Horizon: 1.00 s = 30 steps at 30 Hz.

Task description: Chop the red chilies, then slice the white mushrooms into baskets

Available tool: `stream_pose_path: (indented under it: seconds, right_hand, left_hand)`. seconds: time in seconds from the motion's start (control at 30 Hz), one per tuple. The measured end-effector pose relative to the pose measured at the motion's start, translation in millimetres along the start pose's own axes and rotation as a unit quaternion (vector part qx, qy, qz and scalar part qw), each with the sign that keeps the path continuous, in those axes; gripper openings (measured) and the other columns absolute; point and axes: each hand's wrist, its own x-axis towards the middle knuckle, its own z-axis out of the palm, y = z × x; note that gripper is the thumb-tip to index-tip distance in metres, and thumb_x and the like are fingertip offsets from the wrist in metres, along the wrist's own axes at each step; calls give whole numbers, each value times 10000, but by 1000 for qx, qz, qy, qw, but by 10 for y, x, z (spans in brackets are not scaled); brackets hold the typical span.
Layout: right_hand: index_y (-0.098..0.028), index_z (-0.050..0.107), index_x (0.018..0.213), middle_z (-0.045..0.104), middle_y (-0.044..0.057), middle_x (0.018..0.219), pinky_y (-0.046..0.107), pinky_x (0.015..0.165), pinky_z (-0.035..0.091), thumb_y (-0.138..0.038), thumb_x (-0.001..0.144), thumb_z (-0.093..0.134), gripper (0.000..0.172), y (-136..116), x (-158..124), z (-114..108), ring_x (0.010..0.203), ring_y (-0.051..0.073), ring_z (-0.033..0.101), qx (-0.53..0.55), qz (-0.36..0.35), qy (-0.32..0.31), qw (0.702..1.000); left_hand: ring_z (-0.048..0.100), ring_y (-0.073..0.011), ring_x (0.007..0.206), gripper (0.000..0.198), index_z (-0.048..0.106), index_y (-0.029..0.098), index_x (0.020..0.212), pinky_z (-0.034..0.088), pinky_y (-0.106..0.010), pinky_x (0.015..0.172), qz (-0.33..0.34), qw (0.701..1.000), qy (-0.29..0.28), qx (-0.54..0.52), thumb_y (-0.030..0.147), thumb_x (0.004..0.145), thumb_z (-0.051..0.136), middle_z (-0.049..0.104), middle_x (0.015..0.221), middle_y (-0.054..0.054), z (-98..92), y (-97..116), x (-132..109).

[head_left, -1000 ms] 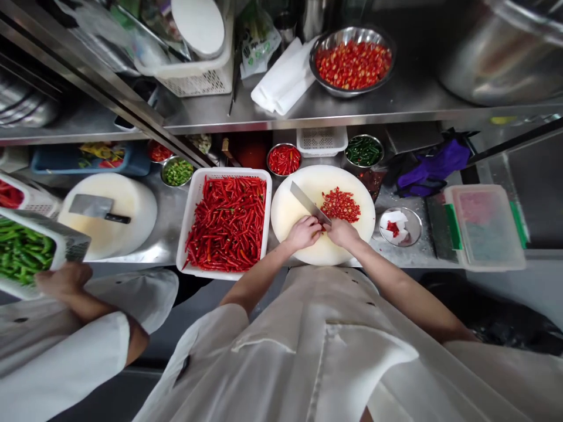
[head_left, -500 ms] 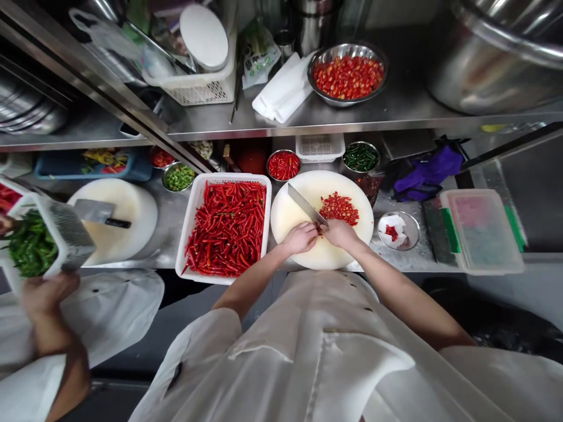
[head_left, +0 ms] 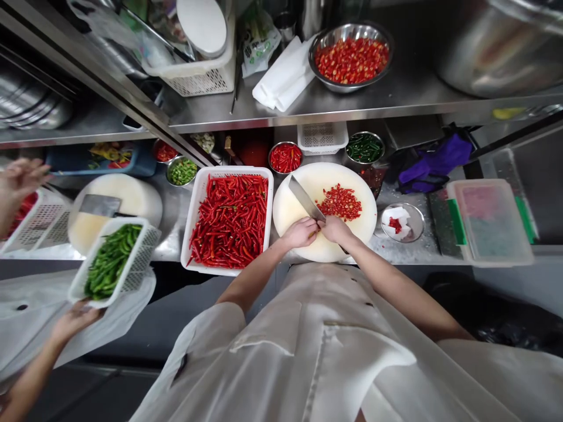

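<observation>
My left hand (head_left: 301, 231) is closed on a few red chilies, pinning them to the round white cutting board (head_left: 290, 217). My right hand (head_left: 336, 230) touches it and grips the handle of a cleaver (head_left: 305, 199), whose blade points up and left across the board. A pile of chopped red chili (head_left: 339, 203) lies just beyond my hands. A white basket (head_left: 192, 217) full of whole red chilies (head_left: 229, 220) stands to the left of the board.
At left a co-worker's hand holds a white basket of green chilies (head_left: 112, 261) over the counter's front edge, near a second round board with a cleaver (head_left: 99, 205). Behind stand small bowls of chilies (head_left: 285, 157). At right are a small steel bowl (head_left: 398, 221) and a lidded plastic box (head_left: 488, 221). A bowl of chopped chili (head_left: 352, 55) sits on the shelf.
The co-worker's basket of green chilies has swung down and to the right, level again. My hands and the cleaver have stayed in about the same spot on the board.
</observation>
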Motion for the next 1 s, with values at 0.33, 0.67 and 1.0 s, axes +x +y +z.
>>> stream_pose_path:
  seconds: [0.33,0.67,1.0]
  right_hand:
    - [-124,752,1212,766,203,1244,277,873,481,-361,1096,452,399,-19,-44,85,1157,264,718,24,-15,-11,1000]
    - [-130,748,1230,771,194,1247,280,868,483,-344,1083,458,389,-46,-67,169,1161,269,716,28,-30,-6,999]
    - [-148,765,1196,780,179,1217,270,870,480,-325,1081,468,363,-54,-123,239,1151,258,715,62,-35,-14,997]
  left_hand:
    - [602,-257,1056,116,673,212,986,530,-417,988,-56,998,30,16,232,987,559,662,1013,-93,-71,21,-136]
    - [616,-255,1048,95,662,214,955,536,-422,1002,-88,995,43,22,217,973,569,677,1035,-91,-62,81,-206]
    - [630,-248,1048,88,654,218,948,549,-418,996,-98,993,47,35,238,982,576,691,1046,-84,-81,160,-276]
